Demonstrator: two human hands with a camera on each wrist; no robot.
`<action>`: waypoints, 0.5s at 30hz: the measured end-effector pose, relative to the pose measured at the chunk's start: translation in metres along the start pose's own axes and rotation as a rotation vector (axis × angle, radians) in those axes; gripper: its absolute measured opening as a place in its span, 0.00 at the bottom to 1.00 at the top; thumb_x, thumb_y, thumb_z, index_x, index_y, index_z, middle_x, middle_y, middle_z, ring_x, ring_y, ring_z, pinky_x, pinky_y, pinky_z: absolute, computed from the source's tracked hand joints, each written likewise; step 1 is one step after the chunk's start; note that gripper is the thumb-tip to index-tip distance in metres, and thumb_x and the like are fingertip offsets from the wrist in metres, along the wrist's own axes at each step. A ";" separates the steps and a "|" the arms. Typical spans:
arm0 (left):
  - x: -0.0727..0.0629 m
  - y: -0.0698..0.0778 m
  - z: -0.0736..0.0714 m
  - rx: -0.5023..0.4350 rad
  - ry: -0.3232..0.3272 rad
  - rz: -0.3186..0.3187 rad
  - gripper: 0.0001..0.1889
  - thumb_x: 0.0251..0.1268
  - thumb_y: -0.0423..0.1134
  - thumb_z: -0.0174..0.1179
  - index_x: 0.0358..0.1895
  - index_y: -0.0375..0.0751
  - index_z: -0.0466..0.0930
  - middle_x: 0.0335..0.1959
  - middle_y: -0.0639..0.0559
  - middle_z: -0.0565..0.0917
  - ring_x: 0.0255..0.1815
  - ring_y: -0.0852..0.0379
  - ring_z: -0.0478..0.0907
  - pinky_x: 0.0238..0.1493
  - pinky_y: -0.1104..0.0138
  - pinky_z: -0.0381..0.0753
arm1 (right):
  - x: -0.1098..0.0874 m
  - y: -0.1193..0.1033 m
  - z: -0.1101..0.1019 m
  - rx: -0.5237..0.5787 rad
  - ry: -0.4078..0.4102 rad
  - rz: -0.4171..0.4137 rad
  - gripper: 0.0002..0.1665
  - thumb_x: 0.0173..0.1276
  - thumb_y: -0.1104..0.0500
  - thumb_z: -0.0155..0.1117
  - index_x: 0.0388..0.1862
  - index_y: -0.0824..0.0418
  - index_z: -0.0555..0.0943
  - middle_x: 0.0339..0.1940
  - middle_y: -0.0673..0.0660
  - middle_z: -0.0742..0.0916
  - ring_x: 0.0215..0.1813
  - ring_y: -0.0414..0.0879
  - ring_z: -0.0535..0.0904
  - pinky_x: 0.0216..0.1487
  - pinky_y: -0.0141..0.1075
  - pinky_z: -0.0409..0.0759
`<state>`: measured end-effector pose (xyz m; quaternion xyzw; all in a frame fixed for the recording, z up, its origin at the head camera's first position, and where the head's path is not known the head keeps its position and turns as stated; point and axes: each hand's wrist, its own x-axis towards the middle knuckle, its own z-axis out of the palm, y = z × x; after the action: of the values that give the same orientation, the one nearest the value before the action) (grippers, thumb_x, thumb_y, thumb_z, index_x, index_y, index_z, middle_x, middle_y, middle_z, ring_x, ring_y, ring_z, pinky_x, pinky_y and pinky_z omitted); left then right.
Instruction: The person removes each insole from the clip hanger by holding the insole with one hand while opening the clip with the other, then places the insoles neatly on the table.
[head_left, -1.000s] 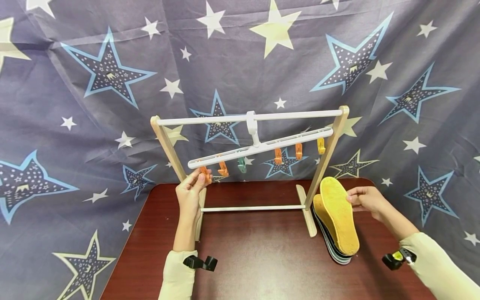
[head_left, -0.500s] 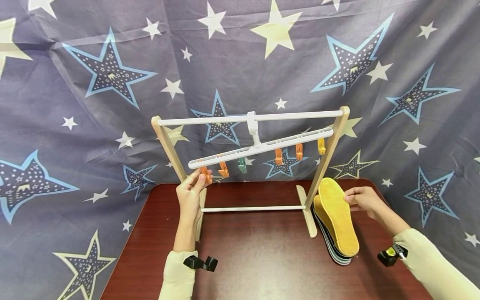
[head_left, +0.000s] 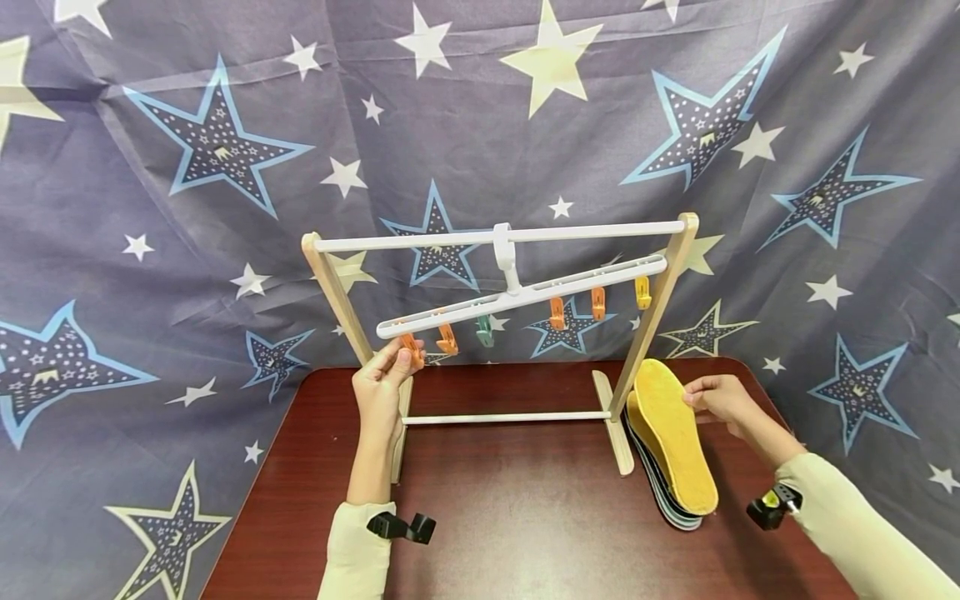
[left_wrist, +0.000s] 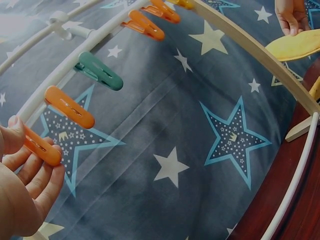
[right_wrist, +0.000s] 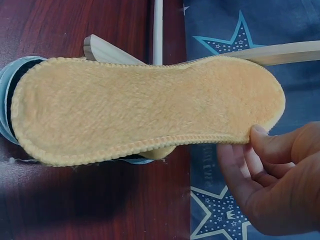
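Note:
My left hand (head_left: 379, 388) pinches the leftmost orange clip (left_wrist: 43, 148) under the low end of a tilted white clip hanger (head_left: 555, 288). Further along that hanger hang another orange clip (left_wrist: 70, 107), a green clip (left_wrist: 100, 71), two more orange ones and a yellow clip (head_left: 642, 292). With thumb and fingers, my right hand (head_left: 724, 403) holds the edge of a fuzzy yellow insole (right_wrist: 145, 107) near its upper end. The insole leans up over a stack of insoles (head_left: 660, 492), another yellow one on top and black and light blue below, partly hidden.
A wooden rack with white rods (head_left: 600, 228) stands on the dark red table (head_left: 510, 517), and the hanger's hook circles its top rod. One wooden foot (head_left: 614, 423) lies just left of the insole stack. Behind everything hangs a star-patterned curtain (head_left: 480, 100).
My right hand has shifted a little left, and the upper end of the yellow insole has sunk slightly with it. My left hand and the hanger have stayed in place.

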<state>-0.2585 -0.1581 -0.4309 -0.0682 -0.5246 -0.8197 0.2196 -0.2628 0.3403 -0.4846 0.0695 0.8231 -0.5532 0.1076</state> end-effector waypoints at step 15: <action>0.000 -0.001 -0.001 0.000 -0.003 -0.008 0.21 0.71 0.28 0.60 0.58 0.10 0.73 0.35 0.52 0.92 0.36 0.60 0.90 0.43 0.69 0.89 | 0.013 0.013 0.010 -0.002 0.020 -0.012 0.11 0.70 0.73 0.59 0.43 0.85 0.77 0.23 0.48 0.84 0.28 0.40 0.83 0.33 0.40 0.89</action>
<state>-0.2587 -0.1585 -0.4316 -0.0673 -0.5253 -0.8204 0.2157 -0.2712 0.3358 -0.5027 0.0702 0.8251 -0.5523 0.0960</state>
